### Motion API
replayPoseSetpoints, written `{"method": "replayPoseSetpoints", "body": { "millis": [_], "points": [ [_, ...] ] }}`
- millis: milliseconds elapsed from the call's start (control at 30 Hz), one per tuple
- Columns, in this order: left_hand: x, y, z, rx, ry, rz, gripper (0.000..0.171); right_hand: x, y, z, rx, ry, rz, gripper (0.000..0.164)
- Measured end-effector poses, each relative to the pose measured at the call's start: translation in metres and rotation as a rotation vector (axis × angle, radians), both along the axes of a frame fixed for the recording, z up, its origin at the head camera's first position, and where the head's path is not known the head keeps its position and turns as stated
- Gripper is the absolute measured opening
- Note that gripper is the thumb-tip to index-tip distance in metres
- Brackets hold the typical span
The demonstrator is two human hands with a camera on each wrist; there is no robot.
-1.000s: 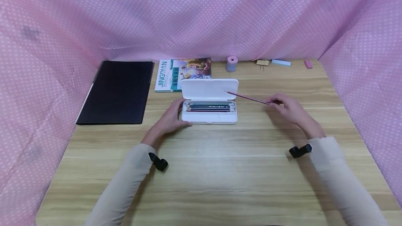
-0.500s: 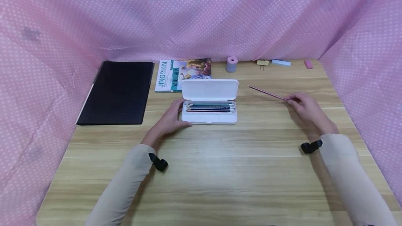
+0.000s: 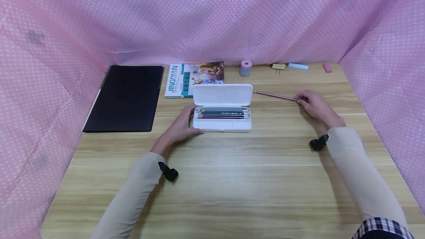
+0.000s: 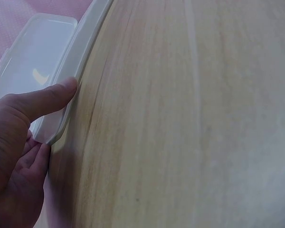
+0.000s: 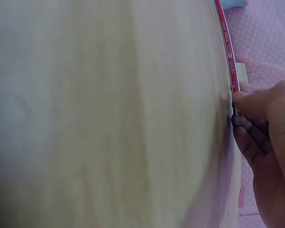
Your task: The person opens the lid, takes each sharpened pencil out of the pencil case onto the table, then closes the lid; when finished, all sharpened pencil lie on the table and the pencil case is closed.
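Note:
An open white pencil case (image 3: 212, 124) stands mid-table with its lid (image 3: 222, 94) raised. Several dark pencils (image 3: 222, 113) lie side by side in its rear compartment. My left hand (image 3: 179, 124) grips the case's left end; in the left wrist view the thumb lies along the front side and the fingers are at the end. To the right of the lid, my right hand (image 3: 313, 105) pinches a red pencil (image 3: 276, 95) near its eraser end, thumb against fingers. The pencil's tip points left, close to the lid's right edge. Lettering shows along its barrel (image 5: 229, 47) in the right wrist view.
Behind the case lies a picture book (image 3: 176, 80), partly covered by the lid. A black folder (image 3: 126, 99) is on the left. Along the back edge are a pink-and-blue cylinder (image 3: 245, 68), a binder clip (image 3: 278, 66), a light-blue bar (image 3: 298, 66) and a pink eraser (image 3: 327, 68).
My right hand carried the pencil rightward away from in front of the lid, then slightly back left and farther from me. The pencil has swung closer to level. My left hand stayed on the case.

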State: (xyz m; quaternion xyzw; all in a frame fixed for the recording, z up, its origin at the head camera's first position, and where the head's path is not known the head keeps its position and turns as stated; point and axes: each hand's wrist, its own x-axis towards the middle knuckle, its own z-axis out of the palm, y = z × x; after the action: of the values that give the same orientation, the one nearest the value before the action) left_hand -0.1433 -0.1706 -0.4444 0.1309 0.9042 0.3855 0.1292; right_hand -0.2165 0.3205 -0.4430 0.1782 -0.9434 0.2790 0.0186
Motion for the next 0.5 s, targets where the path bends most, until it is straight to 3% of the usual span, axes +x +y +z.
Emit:
{"method": "replayPoseSetpoints", "body": {
  "millis": [233,500],
  "points": [
    [0.0008,0.0002,0.0008,-0.005,-0.004,0.002,0.097,-0.0078,0.0,-0.0001,0.002,-0.058,-0.019,0.015],
    [0.0008,-0.0003,0.0007,-0.001,-0.001,-0.001,0.096,-0.0101,0.0021,-0.0021,-0.019,-0.058,-0.024,0.016]
  ]
}}
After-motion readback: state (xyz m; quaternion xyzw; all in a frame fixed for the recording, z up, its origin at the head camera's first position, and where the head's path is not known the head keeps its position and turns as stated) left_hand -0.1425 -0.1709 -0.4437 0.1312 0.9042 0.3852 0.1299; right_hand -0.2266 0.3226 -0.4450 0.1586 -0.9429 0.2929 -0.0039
